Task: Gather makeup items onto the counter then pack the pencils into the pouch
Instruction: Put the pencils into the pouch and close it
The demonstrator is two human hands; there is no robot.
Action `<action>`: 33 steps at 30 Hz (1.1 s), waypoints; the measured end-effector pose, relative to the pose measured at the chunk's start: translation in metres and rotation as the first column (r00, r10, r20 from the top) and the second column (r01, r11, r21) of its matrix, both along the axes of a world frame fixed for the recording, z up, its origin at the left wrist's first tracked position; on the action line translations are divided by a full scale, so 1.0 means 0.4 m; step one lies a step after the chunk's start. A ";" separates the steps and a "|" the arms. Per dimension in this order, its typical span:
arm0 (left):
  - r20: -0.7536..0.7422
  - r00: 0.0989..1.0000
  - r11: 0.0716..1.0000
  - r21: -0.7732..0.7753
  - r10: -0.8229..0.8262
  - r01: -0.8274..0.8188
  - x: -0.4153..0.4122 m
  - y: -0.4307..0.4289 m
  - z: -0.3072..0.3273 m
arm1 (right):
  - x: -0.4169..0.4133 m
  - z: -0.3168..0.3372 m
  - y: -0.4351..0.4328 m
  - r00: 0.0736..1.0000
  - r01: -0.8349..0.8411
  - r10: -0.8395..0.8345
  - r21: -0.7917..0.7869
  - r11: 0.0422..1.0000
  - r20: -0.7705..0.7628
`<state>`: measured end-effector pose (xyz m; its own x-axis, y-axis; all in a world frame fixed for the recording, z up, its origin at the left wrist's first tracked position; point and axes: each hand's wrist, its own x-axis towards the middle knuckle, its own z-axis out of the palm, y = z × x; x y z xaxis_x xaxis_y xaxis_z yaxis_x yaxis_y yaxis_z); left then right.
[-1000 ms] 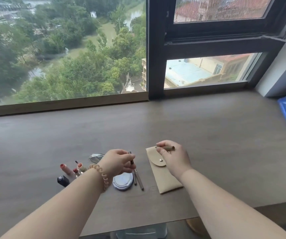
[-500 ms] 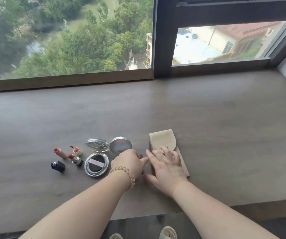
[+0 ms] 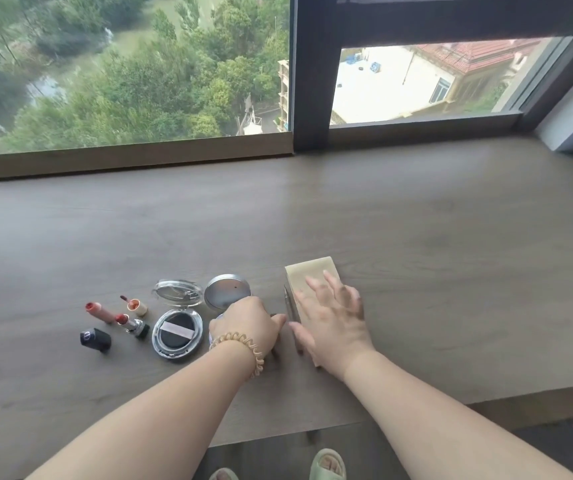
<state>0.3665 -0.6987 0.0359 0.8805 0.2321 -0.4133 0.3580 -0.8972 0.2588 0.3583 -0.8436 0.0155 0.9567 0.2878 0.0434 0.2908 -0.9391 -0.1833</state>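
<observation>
Pouch under our flat, spread right hand; left hand curled, contents unclear; one pencil between; two compacts.

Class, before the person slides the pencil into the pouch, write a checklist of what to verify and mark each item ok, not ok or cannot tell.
1. Pouch held flat on the counter: ok, the right hand lies open on it.
2. Pencil within reach: ok, it lies along the pouch's left edge.
3. Left hand gripping a pencil: cannot tell, its fingers are curled and hide what is under them.
4. Pouch mouth open: cannot tell, the right hand hides it.
5. Compact and lipstick away from the pouch: ok, they lie left of the left hand.
</observation>
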 end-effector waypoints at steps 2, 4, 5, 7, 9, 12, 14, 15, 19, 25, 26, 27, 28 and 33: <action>0.000 1.000 1.000 -0.006 -0.003 0.003 0.004 -0.001 0.010 | 0.031 0.009 -0.020 0.998 0.058 -0.058 -0.038 0.998 0.008; 0.018 1.000 1.000 -0.013 0.001 -0.001 0.003 -0.003 0.020 | 0.062 0.016 -0.045 0.992 0.058 -0.065 -0.066 0.996 -0.111; 0.031 1.000 1.000 -0.017 0.004 -0.003 0.003 -0.005 0.024 | 0.074 0.015 -0.056 0.988 0.046 -0.058 -0.086 0.995 -0.144; 0.062 0.998 1.000 -0.029 0.006 -0.004 0.001 -0.011 0.030 | 0.092 0.012 -0.068 0.981 0.025 -0.044 -0.103 0.994 -0.190; 0.096 0.995 0.999 -0.048 0.014 -0.009 -0.001 -0.017 0.036 | 0.101 0.008 -0.067 0.977 0.023 -0.042 -0.090 0.996 -0.209; 0.131 0.991 0.997 -0.071 0.032 -0.023 -0.008 -0.020 0.041 | 0.110 0.002 -0.064 0.981 0.007 -0.031 -0.126 0.992 -0.193; 0.152 0.987 0.996 -0.081 0.052 -0.040 -0.010 -0.020 0.048 | 0.115 0.001 -0.067 0.986 -0.027 -0.002 -0.169 0.985 -0.169; 0.161 0.985 0.995 -0.087 0.062 -0.049 -0.010 -0.020 0.053 | 0.117 0.004 -0.069 0.986 -0.043 0.012 -0.183 0.982 -0.166; 0.220 0.967 0.984 -0.154 0.127 -0.094 -0.008 -0.034 0.078 | 0.117 0.046 -0.075 1.000 -0.019 0.015 -0.182 0.983 -0.019; 0.011 0.915 0.568 -0.787 0.404 -0.241 0.028 -0.084 0.179 | 0.127 0.174 -0.087 0.902 -0.044 0.022 0.043 0.998 0.431; -0.061 0.918 0.451 -0.857 0.391 -0.249 0.033 -0.097 0.200 | 0.124 0.201 -0.083 0.885 -0.066 0.034 0.053 0.996 0.465; -0.104 0.919 0.355 -0.901 0.381 -0.250 0.035 -0.109 0.220 | 0.123 0.221 -0.077 0.871 -0.087 0.053 0.048 0.995 0.488; -0.135 0.914 0.271 -0.929 0.381 -0.251 0.034 -0.121 0.242 | 0.119 0.239 -0.073 0.858 -0.110 0.076 0.038 0.993 0.508; -0.125 0.921 0.142 -0.972 0.370 -0.189 0.022 -0.138 0.286 | 0.097 0.295 -0.084 0.843 -0.185 0.114 0.084 0.979 0.526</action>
